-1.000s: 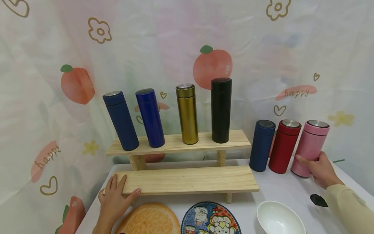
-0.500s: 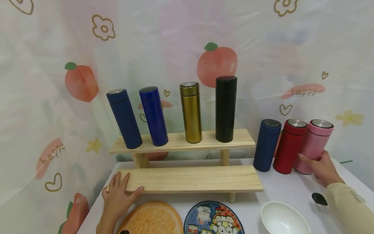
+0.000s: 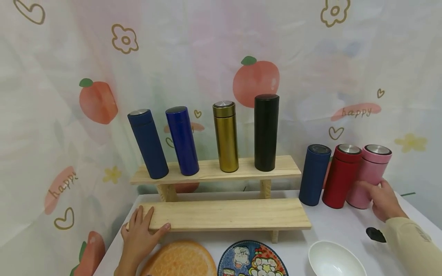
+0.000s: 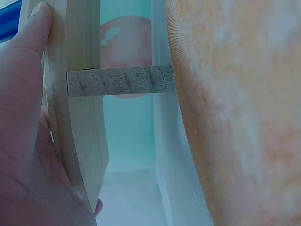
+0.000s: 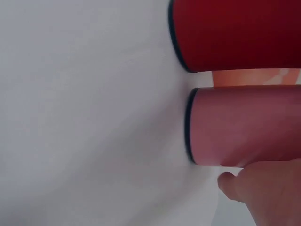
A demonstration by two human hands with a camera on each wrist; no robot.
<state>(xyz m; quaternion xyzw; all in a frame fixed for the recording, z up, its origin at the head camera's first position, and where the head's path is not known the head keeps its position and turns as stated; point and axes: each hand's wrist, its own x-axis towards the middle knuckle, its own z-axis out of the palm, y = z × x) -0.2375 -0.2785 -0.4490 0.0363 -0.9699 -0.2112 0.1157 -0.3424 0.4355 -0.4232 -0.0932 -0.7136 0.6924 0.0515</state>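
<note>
On the right, a pink thermos (image 3: 373,167) stands close beside a red thermos (image 3: 342,176), partly behind it in the head view. My right hand (image 3: 386,201) holds the pink thermos low down, thumb across its front; the far fingers are mostly hidden. In the right wrist view, a narrow gap separates the pink thermos (image 5: 244,125) from the red thermos (image 5: 235,33). My left hand (image 3: 139,237) rests spread on the left end of the wooden two-tier stand's lower board (image 3: 228,214), thumb along the front edge (image 4: 56,94).
A navy thermos (image 3: 314,174) stands left of the red one. The upper board (image 3: 207,167) bears another navy thermos (image 3: 148,143), a blue one (image 3: 183,142), a gold one (image 3: 226,142) and a black one (image 3: 266,134). In front lie an orange round mat (image 3: 181,260), a cartoon mat (image 3: 252,260) and a white bowl (image 3: 335,260).
My right hand has shifted the pink thermos leftward, closer to the red one. The head view has moved slightly. My left hand stays on the lower board.
</note>
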